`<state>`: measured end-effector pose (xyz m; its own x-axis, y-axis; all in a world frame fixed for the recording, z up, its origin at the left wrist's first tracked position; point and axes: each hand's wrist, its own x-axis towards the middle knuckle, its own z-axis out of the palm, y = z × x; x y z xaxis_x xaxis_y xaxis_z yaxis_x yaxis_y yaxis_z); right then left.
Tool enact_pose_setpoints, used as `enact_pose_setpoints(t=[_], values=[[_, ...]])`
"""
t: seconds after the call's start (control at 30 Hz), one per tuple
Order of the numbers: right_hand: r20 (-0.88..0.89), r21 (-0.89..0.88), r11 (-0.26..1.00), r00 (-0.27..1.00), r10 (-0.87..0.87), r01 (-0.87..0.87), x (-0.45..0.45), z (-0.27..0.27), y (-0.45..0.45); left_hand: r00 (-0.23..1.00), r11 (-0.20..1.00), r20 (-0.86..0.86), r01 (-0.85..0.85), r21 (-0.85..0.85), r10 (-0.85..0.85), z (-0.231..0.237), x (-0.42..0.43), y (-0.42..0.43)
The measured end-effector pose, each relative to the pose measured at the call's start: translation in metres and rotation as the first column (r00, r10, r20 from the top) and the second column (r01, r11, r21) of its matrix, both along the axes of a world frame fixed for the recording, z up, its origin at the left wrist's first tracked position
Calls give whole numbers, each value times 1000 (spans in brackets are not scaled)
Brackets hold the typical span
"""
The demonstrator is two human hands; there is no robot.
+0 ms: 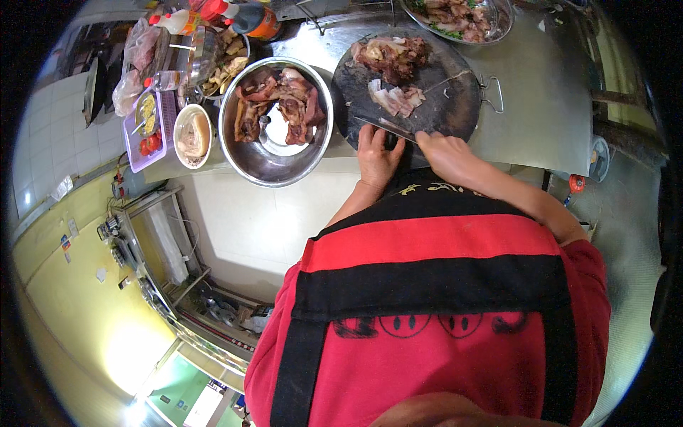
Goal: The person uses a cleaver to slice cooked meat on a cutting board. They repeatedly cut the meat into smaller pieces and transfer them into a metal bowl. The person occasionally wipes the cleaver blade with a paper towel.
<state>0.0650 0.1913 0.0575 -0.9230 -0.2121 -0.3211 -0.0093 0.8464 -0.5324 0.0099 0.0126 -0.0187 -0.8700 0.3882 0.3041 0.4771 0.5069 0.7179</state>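
On the round dark chopping board (453,112), my right hand (444,152) grips a knife (392,127) whose blade points left. My left hand (376,155) rests at the board's near edge, its fingers bent just under the blade; whether they press on a piece of meat is hidden. Slices of pale, fatty meat (396,99) lie beyond the blade. Farther back on the board sits a heap of reddish-brown meat on the bone (392,56).
Left of the board stands a steel bowl (276,184) with large meat pieces (296,107). A white tub (184,160), a purple basket (128,144) and sauce bottles (261,22) are farther left. A glass bowl of meat (501,34) stands at the back right.
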Motion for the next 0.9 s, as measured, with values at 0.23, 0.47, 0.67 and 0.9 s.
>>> enact_pose_setpoints(t=[0.23, 0.47, 0.67, 0.9], values=[[-41, -40, 998, 998, -47, 46, -1, -12, -5, 1000, 1000, 31, 7, 1, -7, 4, -3, 2], [136, 83, 997, 991, -10, -2, 14, -8, 13, 1000, 1000, -7, -21, -15, 20, -1, -5, 1], [-110, 17, 1000, 994, 24, -22, -27, -31, -14, 1000, 999, 7, -27, -43, 28, 2, -4, 3], [156, 142, 990, 987, -28, 6, 35, -16, 25, 998, 999, -39, -47, -21, 46, -2, -6, 3]])
